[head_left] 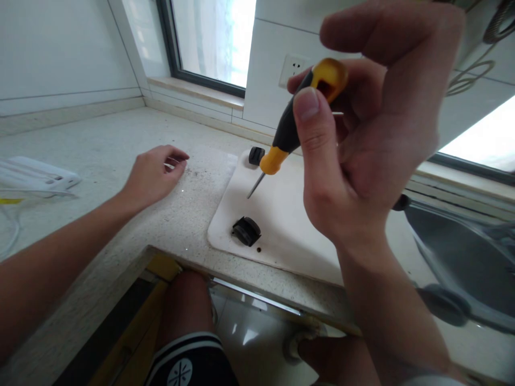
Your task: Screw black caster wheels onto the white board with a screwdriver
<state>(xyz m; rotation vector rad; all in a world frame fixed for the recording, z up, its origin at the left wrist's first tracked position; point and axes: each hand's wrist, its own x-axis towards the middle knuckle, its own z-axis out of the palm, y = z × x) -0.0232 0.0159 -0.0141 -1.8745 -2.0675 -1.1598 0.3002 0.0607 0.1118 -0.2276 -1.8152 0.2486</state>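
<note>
The right hand [362,134] covers the far right part of the white board [281,225] and part of the screwdriver [298,123] handle. The sink [462,252] beyond the board's right edge is blurred and cut off by the frame.

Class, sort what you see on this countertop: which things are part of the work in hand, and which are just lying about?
In use:
right hand
screwdriver, held in it
white board
two black parts on the board
left hand, resting on the countertop

Lying about:
white flat item at the far left
wall socket
sink
</note>
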